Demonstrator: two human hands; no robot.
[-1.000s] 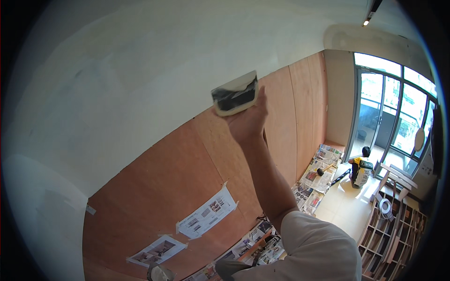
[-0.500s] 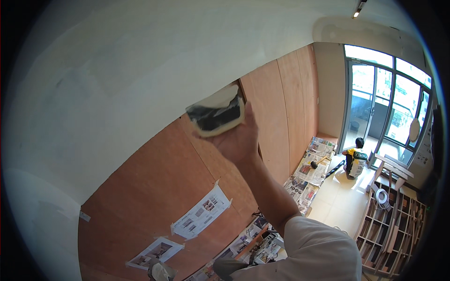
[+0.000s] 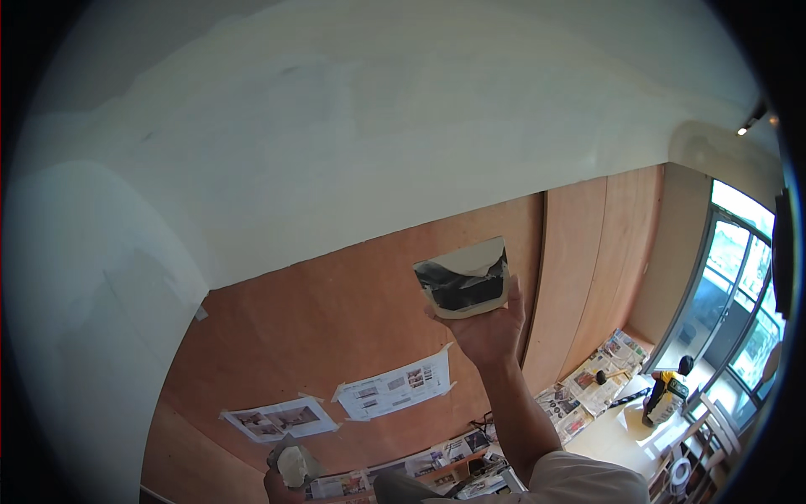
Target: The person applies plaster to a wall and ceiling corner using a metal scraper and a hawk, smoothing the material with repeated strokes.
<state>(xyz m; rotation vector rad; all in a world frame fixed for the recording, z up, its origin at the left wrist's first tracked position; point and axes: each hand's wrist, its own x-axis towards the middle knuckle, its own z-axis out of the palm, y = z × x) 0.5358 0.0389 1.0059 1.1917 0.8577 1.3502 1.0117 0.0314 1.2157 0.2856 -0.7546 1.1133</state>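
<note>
My right hand (image 3: 491, 332) is raised in front of the wood panels, its fingers wrapped round the lower edge of a wide putty scraper (image 3: 466, 292). Pale putty coats the scraper's upper part, and its dark face shows below. The scraper is apart from the whitish plastered ceiling (image 3: 336, 151) above. Low at the left, my left hand (image 3: 277, 487) shows only in part, closed on a smaller grey putty knife (image 3: 281, 449). A lump of pale putty (image 3: 296, 467) sits on that blade.
Taped paper sheets (image 3: 395, 386) hang on the reddish wood panelling (image 3: 327, 311). Newspaper (image 3: 579, 399) lies along the wall's foot with a mallet (image 3: 606, 376) on it. A person (image 3: 667, 395) crouches near the glass door (image 3: 722, 260). Wooden framing (image 3: 714, 437) stands at right.
My view has swung, so the room sits lower and further right. My right hand and scraper have come away from the ceiling edge. The left hand's putty knife shows more fully.
</note>
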